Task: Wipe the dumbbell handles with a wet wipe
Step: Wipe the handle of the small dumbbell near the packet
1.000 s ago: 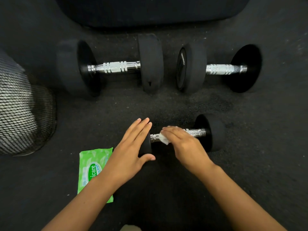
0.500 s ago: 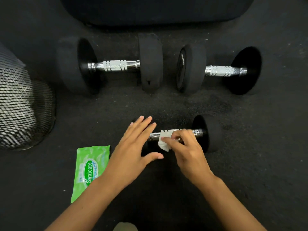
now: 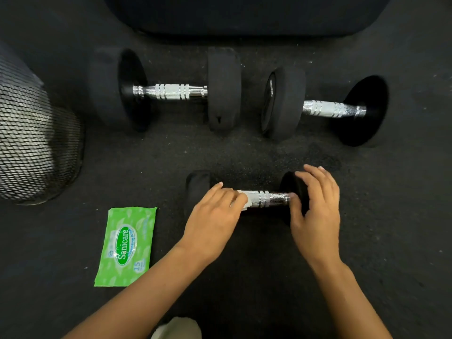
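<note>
Wipe (image 3: 241,200) switched to left hand (image 3: 215,216), dumbbell (image 3: 264,198) lying left-right

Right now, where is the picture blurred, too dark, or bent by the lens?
Head view: the right hand is motion-blurred; the black ends of the small dumbbell melt into the dark floor; its handle and the two far dumbbells' handles glare brightly; the mesh basket bulges at the left edge.

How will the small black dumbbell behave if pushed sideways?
The small black dumbbell probably rolls: its round heads rest on flat floor, though the right hand steadies one head. It is likely heavy for its size. The chrome handle may be slick where the white wipe passed.
</note>
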Tool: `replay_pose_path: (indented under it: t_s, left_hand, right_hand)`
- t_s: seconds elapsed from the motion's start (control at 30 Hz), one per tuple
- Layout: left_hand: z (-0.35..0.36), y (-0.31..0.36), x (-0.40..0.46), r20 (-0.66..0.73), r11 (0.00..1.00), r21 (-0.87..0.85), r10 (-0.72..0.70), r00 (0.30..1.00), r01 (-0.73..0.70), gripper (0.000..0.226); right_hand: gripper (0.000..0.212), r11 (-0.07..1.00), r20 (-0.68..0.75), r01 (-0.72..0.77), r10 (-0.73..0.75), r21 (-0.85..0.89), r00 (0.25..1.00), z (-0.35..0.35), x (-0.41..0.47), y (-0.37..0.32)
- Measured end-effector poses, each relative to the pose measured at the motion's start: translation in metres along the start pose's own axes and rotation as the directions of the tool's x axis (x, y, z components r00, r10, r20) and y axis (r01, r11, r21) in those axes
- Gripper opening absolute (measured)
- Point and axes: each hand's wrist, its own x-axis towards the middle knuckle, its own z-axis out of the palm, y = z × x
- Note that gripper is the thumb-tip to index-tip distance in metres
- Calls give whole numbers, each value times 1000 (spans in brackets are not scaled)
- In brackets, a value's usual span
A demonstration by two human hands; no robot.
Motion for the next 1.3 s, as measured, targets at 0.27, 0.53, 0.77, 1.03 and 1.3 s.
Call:
replay_pose_path:
  t_s: [0.27,0.53,0.77,1.03,1.3]
  left_hand:
    - [17,6,4,72,991,130,19,997,-28,39]
    - [14,3,-8,98,987,98,114,989,-124,41]
    - [13,3,12,89,989,101,104,991,-112,46]
    - [13,6,10,90,970,216,97,991,-114,47]
    - [9,-7,2,67,959,167,219,973,-228,42]
  right_hand:
    - [45,997,62,-76,78,-31,995,13,-6,9]
    - [47,999,56,-50,51,-6,997,13,-8,13]
    - [47,999,55,-35,35,-9,998,12,-7,13]
    - [45,999,81,-41,41,-2,996,12,-3,14]
    - [48,1000,70,-26,26,-5,997,12,-6,16]
